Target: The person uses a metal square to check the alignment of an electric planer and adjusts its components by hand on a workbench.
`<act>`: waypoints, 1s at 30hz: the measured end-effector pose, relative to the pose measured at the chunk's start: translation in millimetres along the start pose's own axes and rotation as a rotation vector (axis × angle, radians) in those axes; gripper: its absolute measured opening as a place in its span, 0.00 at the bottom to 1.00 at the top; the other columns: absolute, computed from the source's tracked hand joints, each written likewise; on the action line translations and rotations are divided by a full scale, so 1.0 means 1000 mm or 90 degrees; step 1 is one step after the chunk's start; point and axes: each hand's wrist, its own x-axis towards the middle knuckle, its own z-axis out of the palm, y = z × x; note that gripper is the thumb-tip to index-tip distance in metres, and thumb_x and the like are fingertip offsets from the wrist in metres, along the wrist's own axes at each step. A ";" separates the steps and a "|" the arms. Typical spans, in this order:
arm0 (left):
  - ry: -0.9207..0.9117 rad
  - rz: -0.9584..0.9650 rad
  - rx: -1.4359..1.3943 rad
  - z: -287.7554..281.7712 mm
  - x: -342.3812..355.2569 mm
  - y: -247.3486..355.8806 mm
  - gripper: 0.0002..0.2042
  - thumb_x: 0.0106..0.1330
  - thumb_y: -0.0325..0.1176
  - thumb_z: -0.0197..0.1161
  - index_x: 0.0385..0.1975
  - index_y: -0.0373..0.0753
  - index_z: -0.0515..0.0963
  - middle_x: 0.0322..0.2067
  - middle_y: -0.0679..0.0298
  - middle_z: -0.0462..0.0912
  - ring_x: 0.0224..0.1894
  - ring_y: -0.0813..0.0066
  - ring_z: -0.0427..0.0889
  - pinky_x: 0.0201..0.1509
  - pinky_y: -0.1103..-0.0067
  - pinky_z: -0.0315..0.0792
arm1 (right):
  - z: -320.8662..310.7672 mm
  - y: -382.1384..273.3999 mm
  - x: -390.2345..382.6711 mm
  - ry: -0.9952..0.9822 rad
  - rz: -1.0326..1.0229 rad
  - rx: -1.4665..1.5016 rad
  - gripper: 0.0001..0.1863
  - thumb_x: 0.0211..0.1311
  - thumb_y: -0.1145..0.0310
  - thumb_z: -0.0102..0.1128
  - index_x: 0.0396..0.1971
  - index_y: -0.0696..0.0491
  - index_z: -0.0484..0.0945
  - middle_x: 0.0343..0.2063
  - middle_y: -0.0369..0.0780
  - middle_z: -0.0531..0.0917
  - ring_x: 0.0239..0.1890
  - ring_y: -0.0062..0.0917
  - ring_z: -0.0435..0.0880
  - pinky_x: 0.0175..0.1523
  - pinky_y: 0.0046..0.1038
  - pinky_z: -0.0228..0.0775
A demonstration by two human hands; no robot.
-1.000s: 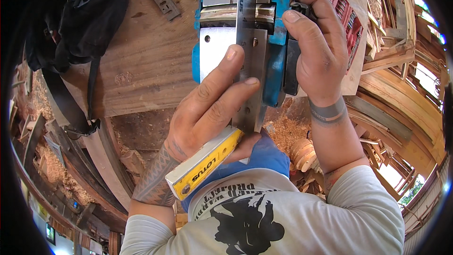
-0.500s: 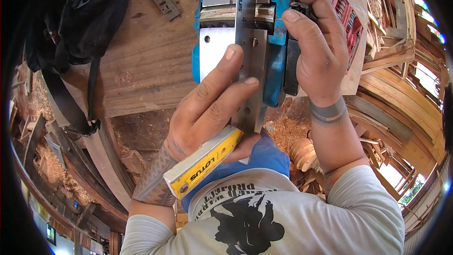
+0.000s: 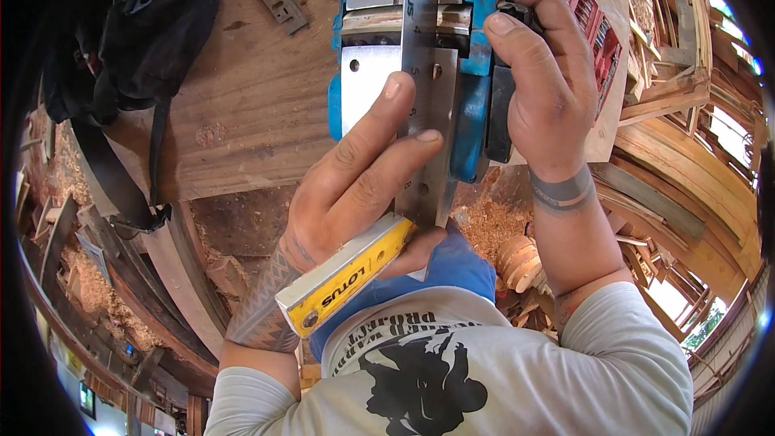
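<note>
While square (image 3: 418, 52) overlaps planer (image 3: 373, 85), bag (image 3: 153, 32), red case (image 3: 605, 58)

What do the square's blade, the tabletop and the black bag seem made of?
Square's blade: metal, probably steel, smooth, with a grey sheen. Tabletop: wood, perhaps plywood, seemingly unvarnished, showing brown grain. Black bag: likely fabric, matte, with soft folds.

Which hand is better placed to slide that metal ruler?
Probably the left hand: it sits at the yellow handle, its fingers over the ruler. The right hand holds the blue tool.
</note>
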 end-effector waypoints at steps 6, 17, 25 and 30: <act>0.001 0.004 0.008 0.000 0.001 -0.001 0.37 0.50 0.47 0.84 0.61 0.36 0.80 0.75 0.37 0.65 0.76 0.42 0.69 0.74 0.63 0.72 | -0.003 0.008 0.000 -0.023 -0.117 -0.099 0.11 0.74 0.78 0.58 0.51 0.66 0.81 0.56 0.46 0.85 0.49 0.22 0.84 0.55 0.23 0.78; -0.006 -0.005 0.006 -0.001 0.001 0.000 0.37 0.51 0.48 0.84 0.61 0.37 0.80 0.75 0.37 0.66 0.76 0.42 0.70 0.74 0.63 0.72 | 0.001 -0.002 0.001 0.021 0.082 0.069 0.14 0.75 0.75 0.56 0.55 0.65 0.81 0.56 0.43 0.85 0.50 0.18 0.83 0.57 0.21 0.76; -0.010 -0.003 0.002 -0.002 0.002 0.000 0.37 0.52 0.48 0.84 0.61 0.36 0.80 0.75 0.36 0.66 0.76 0.42 0.69 0.75 0.62 0.71 | 0.001 0.004 0.000 0.014 -0.004 0.005 0.13 0.75 0.77 0.57 0.53 0.66 0.81 0.56 0.44 0.85 0.49 0.20 0.84 0.57 0.22 0.77; -0.014 -0.003 -0.012 -0.002 0.001 0.000 0.37 0.52 0.47 0.84 0.60 0.35 0.80 0.75 0.35 0.65 0.77 0.40 0.68 0.75 0.62 0.71 | -0.004 0.005 0.005 -0.039 -0.190 -0.156 0.11 0.72 0.80 0.58 0.50 0.65 0.81 0.56 0.48 0.85 0.50 0.26 0.85 0.55 0.27 0.80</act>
